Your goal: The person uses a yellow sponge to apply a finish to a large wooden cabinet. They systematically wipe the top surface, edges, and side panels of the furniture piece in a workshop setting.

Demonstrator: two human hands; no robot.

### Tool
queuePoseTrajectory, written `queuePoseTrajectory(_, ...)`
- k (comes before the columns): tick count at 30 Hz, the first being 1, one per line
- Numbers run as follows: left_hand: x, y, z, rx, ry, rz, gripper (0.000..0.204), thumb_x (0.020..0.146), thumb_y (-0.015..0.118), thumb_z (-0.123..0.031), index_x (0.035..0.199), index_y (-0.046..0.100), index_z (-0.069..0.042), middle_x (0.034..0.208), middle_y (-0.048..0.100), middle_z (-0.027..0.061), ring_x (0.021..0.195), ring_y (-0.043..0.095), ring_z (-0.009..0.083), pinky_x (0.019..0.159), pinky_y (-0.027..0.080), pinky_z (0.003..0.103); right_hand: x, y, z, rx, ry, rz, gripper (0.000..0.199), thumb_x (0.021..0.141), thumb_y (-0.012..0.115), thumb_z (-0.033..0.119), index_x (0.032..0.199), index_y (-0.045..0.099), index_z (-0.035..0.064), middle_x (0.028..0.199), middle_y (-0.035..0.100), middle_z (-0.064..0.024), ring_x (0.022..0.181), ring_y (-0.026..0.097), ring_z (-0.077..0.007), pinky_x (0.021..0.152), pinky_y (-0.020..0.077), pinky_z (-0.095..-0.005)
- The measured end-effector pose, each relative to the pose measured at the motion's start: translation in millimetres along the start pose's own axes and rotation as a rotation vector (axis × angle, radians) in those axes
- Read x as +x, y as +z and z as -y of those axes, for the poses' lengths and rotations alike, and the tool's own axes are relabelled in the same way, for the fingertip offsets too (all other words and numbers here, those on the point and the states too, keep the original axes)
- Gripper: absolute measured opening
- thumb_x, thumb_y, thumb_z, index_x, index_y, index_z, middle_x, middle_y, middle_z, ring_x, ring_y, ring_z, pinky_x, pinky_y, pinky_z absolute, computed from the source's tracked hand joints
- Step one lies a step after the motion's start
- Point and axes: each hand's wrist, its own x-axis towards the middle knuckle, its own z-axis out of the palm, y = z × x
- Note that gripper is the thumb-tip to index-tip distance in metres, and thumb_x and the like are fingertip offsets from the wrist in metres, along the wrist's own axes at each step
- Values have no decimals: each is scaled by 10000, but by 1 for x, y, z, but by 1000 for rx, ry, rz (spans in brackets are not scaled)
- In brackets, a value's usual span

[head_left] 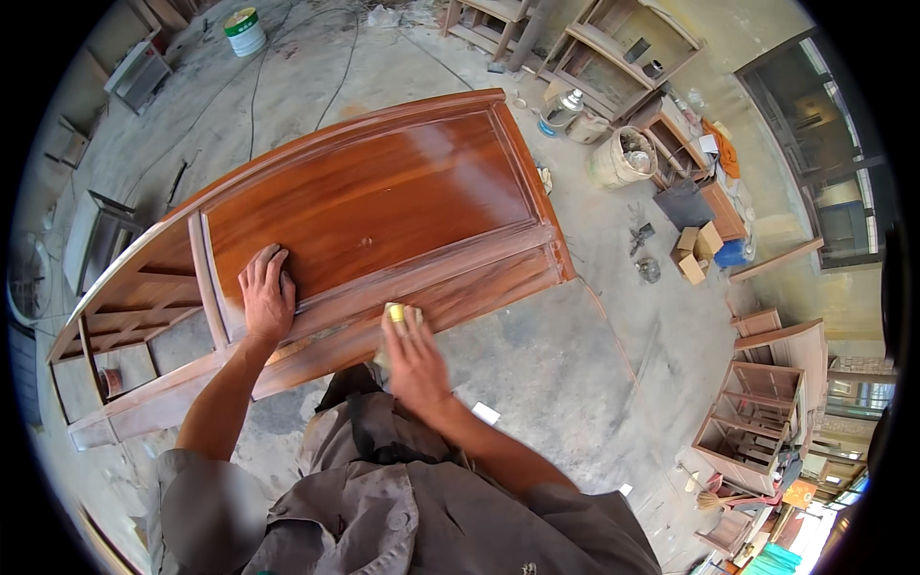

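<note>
The left hand (267, 295) rests on a wooden panel (383, 211); the right hand (415, 356) grips something yellow (396, 312).

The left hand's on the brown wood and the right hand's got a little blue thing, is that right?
Nearly: the head view shows the little thing in the right hand is yellow, not blue. The left hand is on the brown wood.

At eleven o'clock stands a green-and-white bucket (245, 36); at two, a stained pail (608, 165); at three, an open cardboard box (692, 257); at four, wooden framework (757, 412).
</note>
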Motion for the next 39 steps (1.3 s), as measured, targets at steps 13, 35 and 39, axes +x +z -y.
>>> queuePoseTrajectory(13,-4,-1,3,-17,-6,7,420,958,613,-59,1378,607,-45,1475,580,152,1411,514,360,1187,367,507,11,-3,4,-78,89,-27,592,961,618,84,1510,502,-103,1537,542,-320,1483,457,-515,1273,326,-585)
queuePoseTrajectory(35,-7,5,11,-10,88,49,466,970,587,-52,1437,577,-55,1522,558,172,1462,484,358,1206,322,528,-8,-32,-42,-166,420,-17,696,887,654,62,1537,460,-96,1448,554,-425,1426,522,-518,1229,419,-518)
queuePoseTrajectory(39,-4,8,6,-21,123,47,452,975,580,-52,1427,578,-47,1512,562,173,1452,490,354,1202,323,532,8,-61,-99,-209,738,-72,705,889,644,64,1559,456,-52,1472,543,-415,1411,535,-521,1132,508,-532)
